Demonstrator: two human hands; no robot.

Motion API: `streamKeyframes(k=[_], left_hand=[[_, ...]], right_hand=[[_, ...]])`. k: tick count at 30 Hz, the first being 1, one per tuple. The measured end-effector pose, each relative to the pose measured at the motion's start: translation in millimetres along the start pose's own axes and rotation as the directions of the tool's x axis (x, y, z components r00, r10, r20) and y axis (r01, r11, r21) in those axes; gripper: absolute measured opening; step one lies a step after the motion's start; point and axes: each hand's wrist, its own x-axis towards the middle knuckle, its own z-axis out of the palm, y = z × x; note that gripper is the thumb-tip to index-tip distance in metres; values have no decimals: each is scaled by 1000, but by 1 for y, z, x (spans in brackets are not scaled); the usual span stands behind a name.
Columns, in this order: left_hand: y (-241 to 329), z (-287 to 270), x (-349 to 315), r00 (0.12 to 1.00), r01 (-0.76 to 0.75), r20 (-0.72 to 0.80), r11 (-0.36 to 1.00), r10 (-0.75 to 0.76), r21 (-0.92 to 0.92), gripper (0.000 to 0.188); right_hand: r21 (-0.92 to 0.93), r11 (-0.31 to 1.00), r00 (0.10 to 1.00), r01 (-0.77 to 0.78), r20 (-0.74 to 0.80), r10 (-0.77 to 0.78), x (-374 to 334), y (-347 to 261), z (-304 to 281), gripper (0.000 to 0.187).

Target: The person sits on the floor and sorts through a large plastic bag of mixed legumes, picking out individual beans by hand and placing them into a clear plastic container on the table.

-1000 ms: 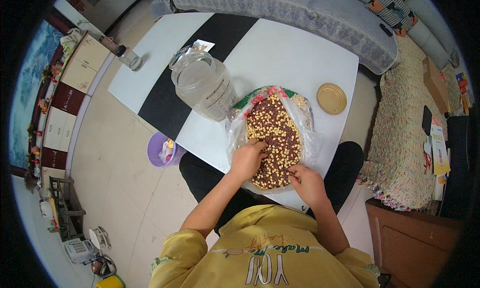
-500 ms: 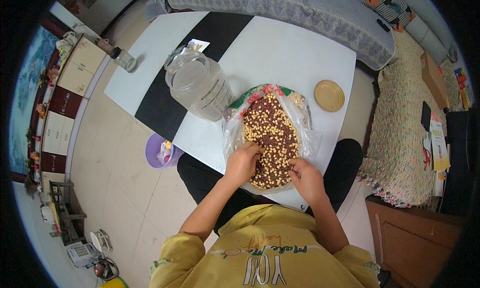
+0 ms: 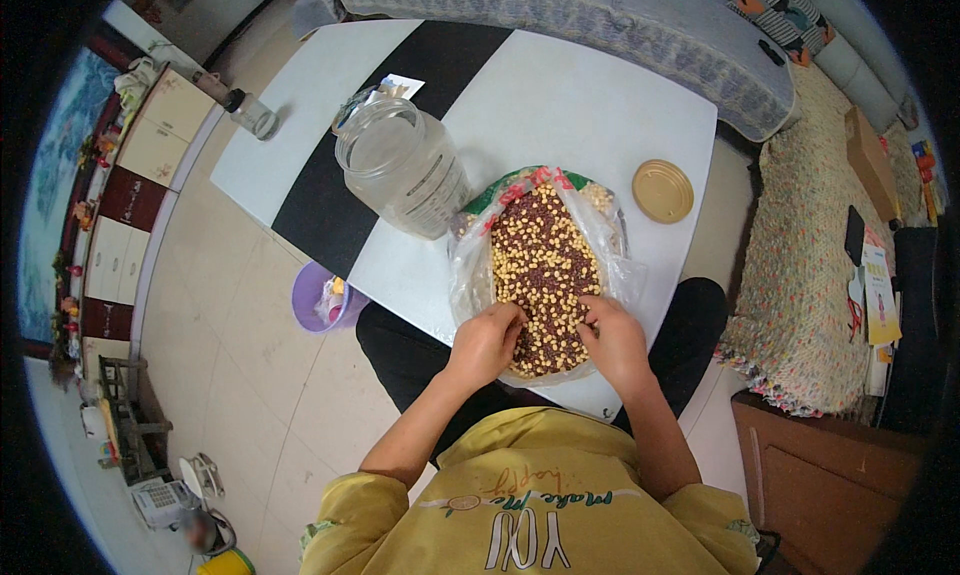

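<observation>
A clear plastic bag (image 3: 471, 279) with green and red print lies wide at the mouth on the near part of the table. It holds a mix of yellow soybeans and small dark red beans (image 3: 545, 265). At the bag's near left edge my left hand (image 3: 484, 347) has its fingers curled closed over the plastic. My right hand (image 3: 617, 345) pinches the near right edge, thumb and fingers together. Both hands' fingertips are partly hidden against the beans. A large clear jar (image 3: 405, 175), its mouth uncovered, stands behind the bag to the left.
A gold round lid (image 3: 662, 191) lies right of the bag on the white and black table (image 3: 590, 95). Toward the far left stands a dark-capped glass bottle (image 3: 252, 115). A purple bin (image 3: 318, 300) is on the floor left of the table. A sofa (image 3: 560, 20) borders the far side.
Both hands have moved slightly, the left one down. The beans have shifted in the bag, with more yellow ones showing in the near part.
</observation>
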Motion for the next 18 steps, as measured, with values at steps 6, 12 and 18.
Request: streamKeyframes(k=[6,12,18], left_hand=[[-1,1,-3,999,24,-27,998,-26,-63,22],[3,12,0,998,-60,0,997,60,47,17],[6,15,1,999,-34,21,997,32,63,9]], right_hand=[[-40,999,999,2,-39,-3,2,-2,12,34],[-6,1000,999,-22,-42,21,2,-3,12,29],[15,1000,1000,5,-10,-5,0,-2,10,23]])
